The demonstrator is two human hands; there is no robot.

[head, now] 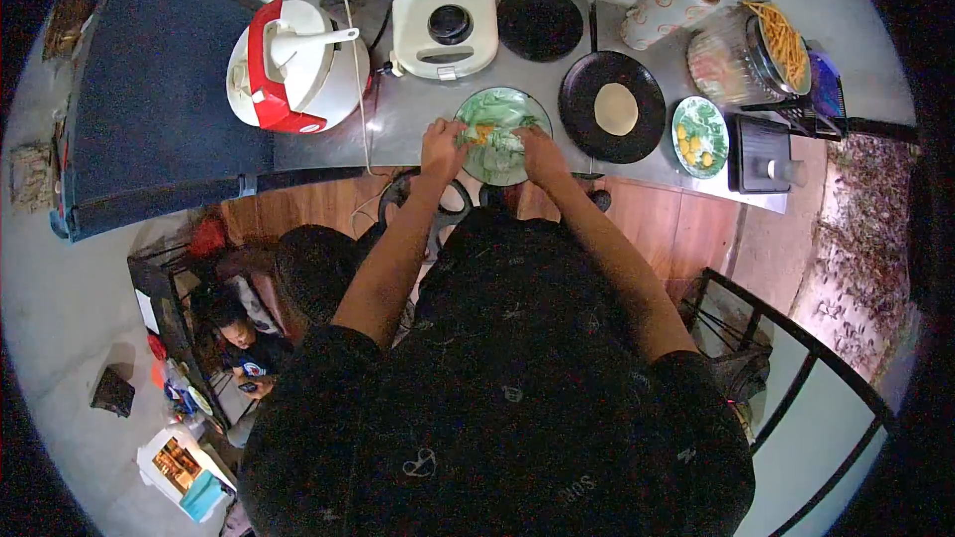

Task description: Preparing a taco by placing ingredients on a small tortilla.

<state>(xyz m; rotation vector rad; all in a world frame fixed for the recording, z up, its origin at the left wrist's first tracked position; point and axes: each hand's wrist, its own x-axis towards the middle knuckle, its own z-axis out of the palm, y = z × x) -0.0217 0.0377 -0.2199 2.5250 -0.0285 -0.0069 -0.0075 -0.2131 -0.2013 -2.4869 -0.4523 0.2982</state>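
Observation:
A green-and-white marbled plate [501, 168] lies before me at the counter's front edge. Some orange food [483, 134] is on its left half. My left hand [444, 153] is at the plate's left rim, its fingertips close to that food. Over the right side of the plate, my right hand [543, 155] points inward with bent fingers. Whether either hand pinches something is too small to tell. To the right, a black flat pan [580, 123] holds a pale round flatbread [615, 109]. Yellow round pieces [694, 143] sit on a smaller green-and-white plate [707, 109].
A red-and-white rice cooker [347, 82] with a white paddle [313, 43], a white sandwich maker [445, 30] and a black round plate [539, 22] stand behind. At right are a paper-like roll [668, 9] and a clear container [735, 63]. A seated person [257, 358] is lower left.

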